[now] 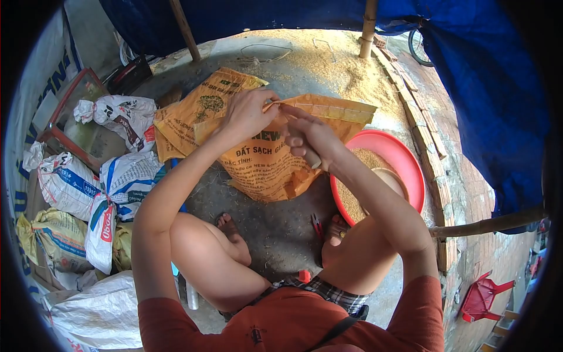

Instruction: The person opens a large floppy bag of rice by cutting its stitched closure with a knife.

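An orange printed sack (267, 158) stands upright between my knees and the grain, its top edge raised in my hands. My left hand (249, 111) pinches that top edge near its middle. Close beside it, my right hand (311, 135) is closed around a short handle (312, 157), with its fingertips at the sack's edge; the tool's other end is hidden. Behind my left hand lies a second orange sack (202, 108).
Right of the sack is a red basin (414, 176) of grain with a round pale plate. Pliers (317, 224) lie by my right foot. Filled white bags (67, 182) line the left. Loose grain (358, 76) covers the floor ahead. A red stool (482, 298) is far right.
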Tool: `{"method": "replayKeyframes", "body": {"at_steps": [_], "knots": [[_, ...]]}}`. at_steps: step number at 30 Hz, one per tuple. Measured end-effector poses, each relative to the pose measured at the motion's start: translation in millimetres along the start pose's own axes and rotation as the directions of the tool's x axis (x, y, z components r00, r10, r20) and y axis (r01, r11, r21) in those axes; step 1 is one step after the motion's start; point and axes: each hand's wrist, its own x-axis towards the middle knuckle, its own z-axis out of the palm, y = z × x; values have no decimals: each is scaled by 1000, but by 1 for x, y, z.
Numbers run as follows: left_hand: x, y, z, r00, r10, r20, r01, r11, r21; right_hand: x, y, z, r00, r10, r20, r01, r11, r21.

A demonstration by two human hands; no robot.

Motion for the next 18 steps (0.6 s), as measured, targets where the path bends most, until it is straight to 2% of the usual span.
{"method": "replayKeyframes", "body": {"at_steps": [1, 2, 3, 5, 9, 10, 11, 12, 13, 14, 18], "knots": [[0, 0, 0, 1000, 1, -1, -1, 1000, -1, -7, 2, 9, 992, -98, -74, 59, 909, -414], [0, 0, 1, 1000, -5, 11, 4, 1000, 26, -10, 3, 14, 971, -218, -99, 69, 651, -756], [-1, 0, 1, 1000, -11, 25, 9, 999, 52, -9, 5, 12, 970, -219, -101, 69, 651, -756], [0, -6, 3, 999, -15, 34, 14, 1000, 3, -7, 10, 5, 947, -320, -22, 118, 412, -903], [1, -8, 2, 999, -42, 12, 42, 996, -73, -8, 6, 11, 962, -264, -71, 78, 515, -854], [1, -8, 3, 999, -41, 12, 42, 996, -73, -5, 5, 10, 973, -202, -114, 86, 772, -630], [3, -8, 4, 998, -67, 3, 67, 995, -68, 0, 4, 8, 983, -128, -133, 77, 939, -334], [3, -9, 5, 996, -94, -5, 94, 994, -64, 4, 2, 3, 983, -127, -133, 76, 940, -334], [3, -11, 5, 995, -96, -5, 96, 993, -64, 8, -2, -3, 999, 13, -42, -12, 999, 37], [5, -13, 5, 992, -122, 33, 124, 990, -63, 10, -4, -8, 990, 110, 93, -137, 911, 389], [10, -20, 6, 981, -165, 104, 172, 983, -63, 10, -5, -12, 985, 137, 104, -172, 839, 516]]}}
